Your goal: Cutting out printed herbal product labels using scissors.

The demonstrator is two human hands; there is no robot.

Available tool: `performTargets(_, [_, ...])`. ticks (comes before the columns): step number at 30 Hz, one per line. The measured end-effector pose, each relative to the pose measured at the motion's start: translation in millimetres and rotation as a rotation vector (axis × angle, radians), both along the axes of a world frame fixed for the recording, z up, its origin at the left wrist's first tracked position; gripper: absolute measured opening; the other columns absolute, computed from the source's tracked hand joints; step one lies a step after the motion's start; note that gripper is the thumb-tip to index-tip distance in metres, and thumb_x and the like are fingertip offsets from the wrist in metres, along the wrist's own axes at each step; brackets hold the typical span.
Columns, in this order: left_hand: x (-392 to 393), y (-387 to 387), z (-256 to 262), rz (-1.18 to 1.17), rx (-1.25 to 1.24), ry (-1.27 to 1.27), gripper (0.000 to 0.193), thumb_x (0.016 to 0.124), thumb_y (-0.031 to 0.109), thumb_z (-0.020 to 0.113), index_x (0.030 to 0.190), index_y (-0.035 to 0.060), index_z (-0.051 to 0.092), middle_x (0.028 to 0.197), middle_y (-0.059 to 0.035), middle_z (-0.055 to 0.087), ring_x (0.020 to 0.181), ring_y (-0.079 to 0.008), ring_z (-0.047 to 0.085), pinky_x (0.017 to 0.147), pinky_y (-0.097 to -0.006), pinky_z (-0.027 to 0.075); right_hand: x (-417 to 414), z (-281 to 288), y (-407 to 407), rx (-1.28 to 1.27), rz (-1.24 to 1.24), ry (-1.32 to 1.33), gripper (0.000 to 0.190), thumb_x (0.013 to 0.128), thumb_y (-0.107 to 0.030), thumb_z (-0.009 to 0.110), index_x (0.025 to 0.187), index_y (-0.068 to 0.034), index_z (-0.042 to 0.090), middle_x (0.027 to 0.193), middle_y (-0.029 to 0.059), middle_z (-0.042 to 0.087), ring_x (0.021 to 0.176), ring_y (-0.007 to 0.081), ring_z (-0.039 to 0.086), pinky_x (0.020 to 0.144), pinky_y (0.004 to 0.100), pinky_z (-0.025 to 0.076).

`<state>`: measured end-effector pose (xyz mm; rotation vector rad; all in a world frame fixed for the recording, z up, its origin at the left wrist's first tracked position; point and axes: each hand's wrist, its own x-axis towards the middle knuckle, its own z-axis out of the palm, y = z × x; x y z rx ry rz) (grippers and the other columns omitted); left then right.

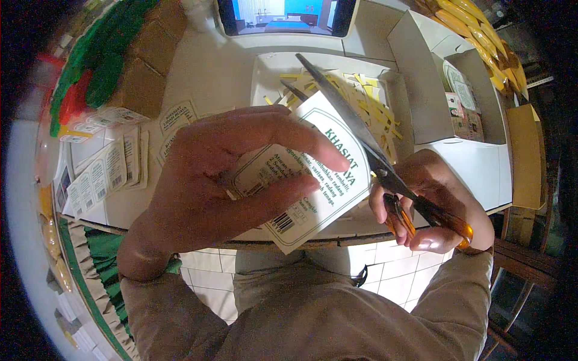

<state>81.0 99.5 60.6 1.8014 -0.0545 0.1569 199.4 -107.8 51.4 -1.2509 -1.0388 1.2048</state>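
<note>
A printed paper label (332,187), white with green lettering and a barcode, is pinched between the thumb and fingers of my left hand (226,171). My right hand (429,198) grips a pair of scissors (384,169) by its amber-coloured plastic handles. The blades are spread and point up and to the left, with the label's upper corner between them. Part of the label lies hidden behind my left fingers. Just beyond the blades sits a shallow white box (271,67) holding yellow and white paper trimmings (370,90).
Stacked labels (101,180) lie at the left, with loose ones (178,115) beside them. Behind stand brown cardboard boxes (142,85) under green and red material. An open box (420,90) with printed packs is at the right. A tablet-like screen (289,18) is at the back.
</note>
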Motion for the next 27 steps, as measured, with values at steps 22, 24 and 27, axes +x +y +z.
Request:
performTargets(22, [-2, 2, 6, -0.004, -0.044, 0.052, 0.026, 0.067, 0.025, 0.064, 0.079, 0.0027, 0.059, 0.078, -0.0099, 0.059, 0.075, -0.0194, 0.056, 0.071, -0.0291, 0.042, 7, 4, 2, -0.018, 0.107, -0.112, 0.041, 0.061, -0.003, 0.069, 0.096, -0.004, 0.049, 0.073, 0.0042, 0.052, 0.054, 0.006, 0.05, 0.042, 0.0176, 0.04])
performTargets(24, [-1, 2, 6, -0.015, -0.024, 0.051, 0.025, 0.067, 0.025, 0.064, 0.079, 0.0027, 0.059, 0.078, -0.0099, 0.059, 0.075, -0.0194, 0.057, 0.071, -0.0292, 0.042, 4, 1, -1, -0.007, 0.052, -0.072, 0.041, 0.061, -0.004, 0.069, 0.097, -0.004, 0.049, 0.072, 0.0042, 0.052, 0.054, 0.006, 0.05, 0.043, 0.0177, 0.04])
performTargets(27, [-1, 0, 5, -0.003, -0.038, 0.034, 0.024, 0.067, 0.024, 0.064, 0.078, 0.0027, 0.059, 0.078, -0.01, 0.059, 0.076, -0.0198, 0.057, 0.071, -0.0297, 0.042, 2, -2, -3, 0.052, -0.013, 0.04, 0.041, 0.062, -0.005, 0.07, 0.097, -0.004, 0.049, 0.073, 0.004, 0.052, 0.056, 0.006, 0.05, 0.043, 0.0175, 0.04])
